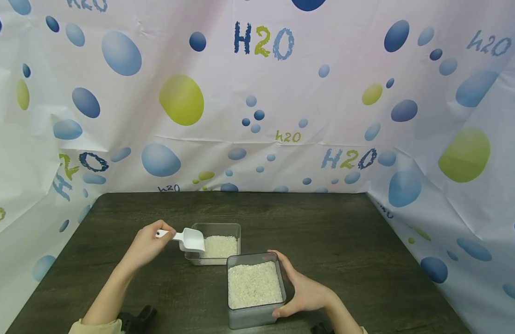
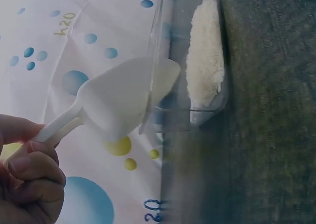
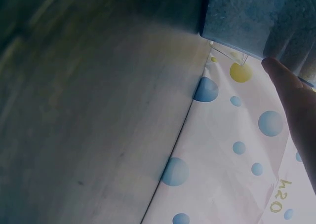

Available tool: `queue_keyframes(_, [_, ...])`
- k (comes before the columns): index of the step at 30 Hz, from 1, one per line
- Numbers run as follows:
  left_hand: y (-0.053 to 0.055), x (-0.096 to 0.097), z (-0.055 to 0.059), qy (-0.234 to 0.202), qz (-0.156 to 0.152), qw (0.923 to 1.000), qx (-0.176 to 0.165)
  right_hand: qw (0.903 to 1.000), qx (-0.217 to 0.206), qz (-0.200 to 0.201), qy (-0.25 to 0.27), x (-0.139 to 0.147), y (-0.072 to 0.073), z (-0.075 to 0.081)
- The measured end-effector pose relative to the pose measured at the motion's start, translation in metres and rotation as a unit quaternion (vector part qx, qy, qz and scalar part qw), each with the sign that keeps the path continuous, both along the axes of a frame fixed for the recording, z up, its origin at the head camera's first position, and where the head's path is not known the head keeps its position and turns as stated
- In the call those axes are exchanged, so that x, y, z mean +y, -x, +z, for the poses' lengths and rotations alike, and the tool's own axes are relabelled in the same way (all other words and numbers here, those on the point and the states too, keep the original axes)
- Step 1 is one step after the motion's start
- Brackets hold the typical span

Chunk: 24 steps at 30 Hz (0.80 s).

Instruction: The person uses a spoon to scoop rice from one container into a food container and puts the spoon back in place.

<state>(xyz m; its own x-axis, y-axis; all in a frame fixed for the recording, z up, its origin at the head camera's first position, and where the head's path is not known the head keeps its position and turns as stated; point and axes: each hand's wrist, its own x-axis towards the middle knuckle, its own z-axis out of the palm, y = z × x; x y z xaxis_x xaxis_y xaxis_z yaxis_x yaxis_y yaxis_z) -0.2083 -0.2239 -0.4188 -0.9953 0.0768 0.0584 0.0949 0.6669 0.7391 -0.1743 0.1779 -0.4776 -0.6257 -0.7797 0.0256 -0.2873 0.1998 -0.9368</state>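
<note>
My left hand (image 1: 150, 242) pinches the handle of a white scoop (image 1: 192, 240). The scoop's lip reaches over the left wall of a clear container (image 1: 217, 228), which holds a layer of white rice (image 1: 220, 246). From the left wrist view, the scoop (image 2: 118, 98) tilts toward the rice (image 2: 205, 51), and its bowl overlaps the container wall. With fingers and thumb spread along its right side, my right hand (image 1: 304, 292) holds a grey see-through container (image 1: 257, 317) nearly full of rice (image 1: 255, 284). In the right wrist view, that container (image 3: 237, 21) shows at the upper right.
Both containers stand close together on a dark wooden table (image 1: 324, 222), the grey one nearer me. Behind and beside the table hangs a white curtain (image 1: 224, 162) with blue and green drops and H2O lettering. A black strap (image 1: 138, 319) is on the left wrist.
</note>
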Motion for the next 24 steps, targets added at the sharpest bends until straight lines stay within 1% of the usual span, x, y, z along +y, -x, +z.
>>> queue_keyframes(4, [-0.001,0.003,0.007,0.026,-0.007,0.9995,0.014,1.0000,-0.001,-0.002,-0.001,0.000,0.000,0.000])
queue_keyframes(7, [-0.003,0.005,0.010,0.029,-0.007,0.9994,0.017,1.0000,-0.004,-0.002,-0.002,0.001,0.000,0.000])
queue_keyframes(10, [-0.005,0.007,0.012,0.033,-0.002,0.9991,0.028,1.0000,-0.007,-0.002,-0.001,0.001,0.000,0.001])
queue_keyframes(14, [-0.011,0.009,0.014,0.028,0.012,0.9982,0.051,0.9999,-0.013,-0.001,0.003,0.000,0.000,0.002])
queue_keyframes(17, [-0.015,0.011,0.014,0.017,0.027,0.9974,0.064,0.9999,-0.012,-0.003,-0.001,-0.001,0.000,0.002])
queue_keyframes(20, [-0.019,0.013,0.012,-0.001,0.043,0.9969,0.066,1.0000,-0.008,-0.004,-0.003,-0.001,0.000,0.001])
queue_keyframes(22, [-0.020,0.014,0.010,-0.023,0.050,0.9969,0.056,1.0000,-0.003,-0.002,-0.001,-0.001,-0.001,0.001])
queue_keyframes(24, [-0.022,0.015,0.008,-0.062,0.052,0.9960,0.039,1.0000,-0.005,-0.002,-0.001,-0.002,-0.001,0.002])
